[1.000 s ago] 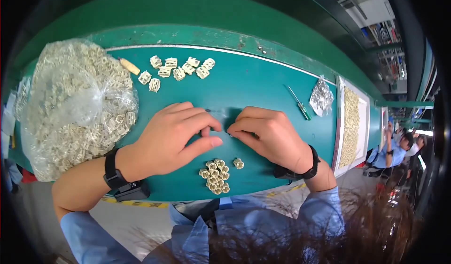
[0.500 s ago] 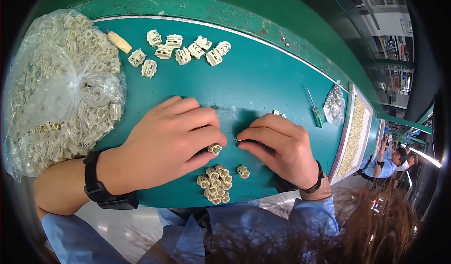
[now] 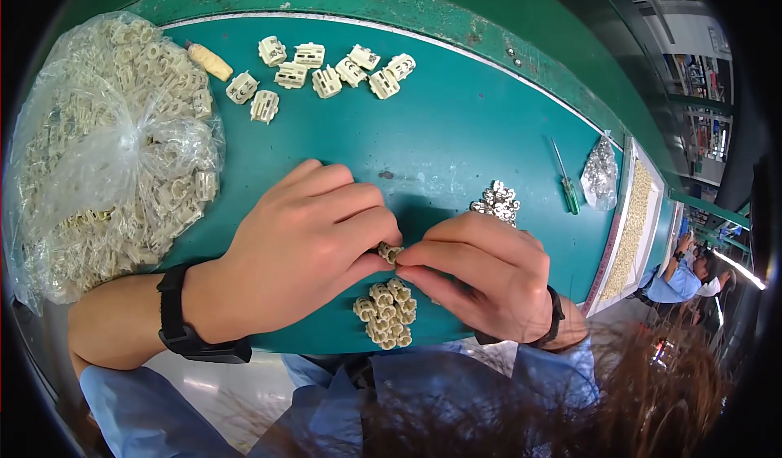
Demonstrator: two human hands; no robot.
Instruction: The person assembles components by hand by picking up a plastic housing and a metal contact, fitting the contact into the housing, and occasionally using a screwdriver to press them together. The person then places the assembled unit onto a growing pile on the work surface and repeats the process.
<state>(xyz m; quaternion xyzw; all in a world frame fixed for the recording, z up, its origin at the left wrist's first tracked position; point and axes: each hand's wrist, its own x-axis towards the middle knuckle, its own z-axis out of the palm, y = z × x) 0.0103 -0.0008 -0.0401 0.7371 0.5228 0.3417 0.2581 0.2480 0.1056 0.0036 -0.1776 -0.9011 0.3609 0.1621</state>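
My left hand (image 3: 305, 246) is closed, pinching a small cream plastic socket (image 3: 389, 253) between thumb and fingers, its open end turned to the right. My right hand (image 3: 489, 275) meets it there, thumb and index fingertip pressed together at the socket's mouth. Whatever those right fingertips hold is hidden. Just below the hands sits a heap of similar cream sockets (image 3: 384, 318). Behind my right hand lies a pile of small shiny metal pieces (image 3: 498, 202), partly covered by the knuckles.
A large clear bag of cream parts (image 3: 122, 165) fills the left side. Several larger cream housings (image 3: 292, 74) lie at the back, beside a tan, wrapped stub (image 3: 209, 62). Rightward are a green-handled screwdriver (image 3: 568, 189), a small bag of metal pieces (image 3: 600, 177) and a tray (image 3: 652, 217).
My right hand has moved left, bringing its fingertips against the socket in my left hand. More of the metal pile shows behind it. The view has shifted slightly.
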